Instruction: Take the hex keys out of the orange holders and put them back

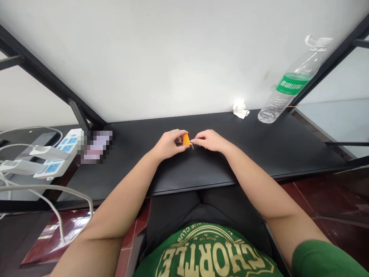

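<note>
Sitting close to the black desk (259, 154), person in a green shirt (213, 254) w/ pale lettering has both forearms stretched fwd, hands meeting at desk centre. Left hand (168, 144) is curled, thumb and fingertips pinched on a small orange piece (186, 139); right hand (209, 140) is curled too, fingertips closed near a thin pale pin or wire end sticking out beside the piece, though exact contact is too small to tell. Orange piece sits between the two sets of fingertips, just above the desk surface, mostly covered by the left thumb.

Judging by size, it's v. light and prob. rigid plastic, easy to drop or flick away, so a firm pinch on its flat sides looks like the best hold; the thin end seems bendable, needs gentle handling.

Left of the hands: a blurred-out patch, then a white power strip (62, 152) w/ blue sockets, plugs and grey cables (57, 192). Far back by the wall: a crumpled white tissue (240, 109) and a clear water bottle (291, 82), green label, leaning on the black frame.
</note>
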The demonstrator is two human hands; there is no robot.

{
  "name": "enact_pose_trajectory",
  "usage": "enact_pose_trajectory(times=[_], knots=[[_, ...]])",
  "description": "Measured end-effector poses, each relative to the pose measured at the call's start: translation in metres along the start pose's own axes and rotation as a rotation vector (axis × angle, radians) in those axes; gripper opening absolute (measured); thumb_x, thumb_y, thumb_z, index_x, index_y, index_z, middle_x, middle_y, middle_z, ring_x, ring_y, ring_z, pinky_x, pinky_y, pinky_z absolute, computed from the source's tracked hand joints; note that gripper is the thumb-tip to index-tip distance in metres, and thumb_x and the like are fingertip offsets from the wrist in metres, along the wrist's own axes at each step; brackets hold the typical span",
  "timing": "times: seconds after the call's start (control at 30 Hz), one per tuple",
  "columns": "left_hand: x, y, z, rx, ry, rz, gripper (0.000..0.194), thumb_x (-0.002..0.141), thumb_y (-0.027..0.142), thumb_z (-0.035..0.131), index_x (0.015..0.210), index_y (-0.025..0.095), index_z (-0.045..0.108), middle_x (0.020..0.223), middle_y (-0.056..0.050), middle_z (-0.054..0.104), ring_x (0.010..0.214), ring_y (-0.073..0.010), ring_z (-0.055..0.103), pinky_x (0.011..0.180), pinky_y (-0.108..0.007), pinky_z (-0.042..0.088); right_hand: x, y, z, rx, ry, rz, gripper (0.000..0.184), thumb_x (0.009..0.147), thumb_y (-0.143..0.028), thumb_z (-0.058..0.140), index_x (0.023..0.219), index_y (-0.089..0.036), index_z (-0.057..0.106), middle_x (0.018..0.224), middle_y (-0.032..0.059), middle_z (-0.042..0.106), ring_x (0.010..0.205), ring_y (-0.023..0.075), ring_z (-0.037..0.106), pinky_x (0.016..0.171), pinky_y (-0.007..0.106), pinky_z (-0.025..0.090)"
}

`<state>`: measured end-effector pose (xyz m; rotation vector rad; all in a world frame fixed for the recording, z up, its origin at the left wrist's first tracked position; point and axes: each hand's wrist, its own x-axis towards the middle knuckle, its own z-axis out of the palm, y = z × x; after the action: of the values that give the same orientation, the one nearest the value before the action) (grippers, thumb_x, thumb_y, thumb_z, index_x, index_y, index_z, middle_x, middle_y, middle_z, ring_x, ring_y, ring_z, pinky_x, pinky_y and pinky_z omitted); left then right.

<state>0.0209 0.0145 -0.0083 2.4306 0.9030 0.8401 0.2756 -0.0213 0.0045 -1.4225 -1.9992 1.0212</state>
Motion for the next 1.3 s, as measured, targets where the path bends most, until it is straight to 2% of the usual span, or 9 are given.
enact_pose_trajectory(times=[0.1,0.2,0.47,0.57,0.67,0.73,0.87,1.07,1.3], knots=[[-0.001,-0.002,0.0,0.004,-0.02,-0.042,0.05,0.083,0.041,0.08,0.128,0.02,0.073,0.093,-0.003,0.068,0.079,-0.0166,0.063,0.079,-0.031,0.058,0.001,0.009,-0.012,-0.328,0.107,-0.017,0.016,0.099,-0.032,0.068,0.094,-0.021,0.08,0.096,0.0052,0.075,0.085,0.0187,0.065,0.077,0.03,0.046],[0.0,-0.004,0.0,0.025,-0.051,-0.069,0.051,0.08,0.041,0.081,0.126,0.02,0.074,0.088,-0.001,0.065,0.075,-0.016,0.061,0.078,-0.031,0.057,0.003,0.02,-0.019,-0.537,0.114,0.043,0.017,0.097,-0.016,0.064,0.098,-0.02,0.081,0.108,0.0093,0.074,0.094,0.0213,0.065,0.083,0.032,0.045],[0.001,-0.005,-0.001,0.052,-0.104,-0.099,0.049,0.08,0.04,0.08,0.125,0.021,0.073,0.087,0.0,0.063,0.073,-0.016,0.058,0.076,-0.03,0.054,0.004,0.027,-0.02,-0.604,0.129,0.11,0.025,0.1,-0.013,0.058,0.111,-0.022,0.078,0.117,0.009,0.069,0.099,0.021,0.064,0.08,0.03,0.044],[0.001,-0.005,-0.001,0.053,-0.11,-0.107,0.049,0.08,0.04,0.08,0.125,0.022,0.073,0.087,0.0,0.064,0.072,-0.016,0.059,0.076,-0.03,0.054,0.004,0.023,-0.02,-0.638,0.116,0.13,0.023,0.099,-0.013,0.057,0.105,-0.021,0.078,0.118,0.0098,0.069,0.098,0.0211,0.064,0.078,0.03,0.043],[0.001,-0.006,0.0,0.045,-0.109,-0.115,0.048,0.079,0.039,0.08,0.124,0.021,0.073,0.088,-0.001,0.064,0.072,-0.0156,0.059,0.075,-0.03,0.054,0.002,0.017,-0.018,-0.674,0.079,0.156,0.012,0.093,-0.014,0.064,0.093,-0.019,0.075,0.114,0.0102,0.07,0.091,0.0208,0.064,0.074,0.031,0.043],[0.002,-0.006,0.001,0.04,-0.105,-0.112,0.048,0.079,0.039,0.079,0.123,0.022,0.073,0.088,0.0,0.064,0.071,-0.0154,0.058,0.074,-0.03,0.054,0.0,0.013,-0.016,-0.669,0.042,0.172,0.005,0.086,-0.015,0.069,0.087,-0.019,0.072,0.111,0.0104,0.071,0.085,0.0207,0.063,0.07,0.032,0.042],[0.002,-0.006,0.001,0.05,-0.102,-0.099,0.047,0.079,0.04,0.08,0.122,0.022,0.073,0.088,0.0,0.064,0.07,-0.0153,0.059,0.073,-0.03,0.054,-0.003,0.009,-0.012,-0.555,0.002,0.135,0.011,0.078,-0.015,0.073,0.081,-0.021,0.065,0.097,0.0072,0.072,0.075,0.0198,0.061,0.064,0.032,0.039],[0.002,-0.005,0.0,0.043,-0.075,-0.086,0.047,0.079,0.038,0.081,0.122,0.022,0.073,0.089,-0.001,0.067,0.068,-0.0148,0.059,0.072,-0.03,0.054,-0.003,0.009,-0.01,-0.176,0.054,-0.064,0.003,0.089,-0.02,0.065,0.087,-0.021,0.064,0.085,0.0001,0.07,0.074,0.0157,0.06,0.07,0.028,0.042],[0.001,-0.003,0.0,0.037,-0.05,-0.084,0.047,0.079,0.039,0.083,0.122,0.021,0.074,0.084,0.001,0.065,0.067,-0.0144,0.058,0.072,-0.03,0.054,-0.003,0.006,-0.009,-0.15,0.125,-0.172,0.007,0.092,-0.02,0.062,0.085,-0.02,0.064,0.086,0.0016,0.067,0.079,0.0166,0.059,0.076,0.03,0.043]])
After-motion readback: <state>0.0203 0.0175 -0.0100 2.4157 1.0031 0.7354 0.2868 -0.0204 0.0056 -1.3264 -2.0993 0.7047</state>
